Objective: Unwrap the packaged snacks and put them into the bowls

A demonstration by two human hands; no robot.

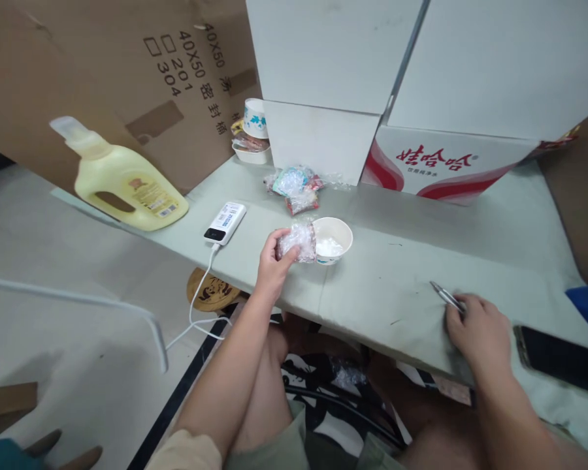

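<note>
My left hand (pixel 275 261) is closed around a bundle in clear plastic wrap (pixel 296 243), whose contents I cannot make out. The bundle is beside the near left rim of a white paper bowl (pixel 340 235) and hides part of it; some clear plastic shows inside the bowl. Far to the right, my right hand (pixel 479 329) rests on the table with its fingers closed on a silver pen (pixel 445 295), the tip pointing up and left. A dark phone (pixel 563 359) lies just right of that hand. Behind the bowl sits a heap of plastic-wrapped packets (pixel 296 186).
A yellow jug (pixel 127 186) stands at the table's left edge near a white power bank (pixel 225 222), whose cable (pixel 196 297) hangs over the edge. White cartons (pixel 445 163) and a large brown cardboard box (pixel 176 85) line the back. Stacked bowls (pixel 252 134) stand beside them.
</note>
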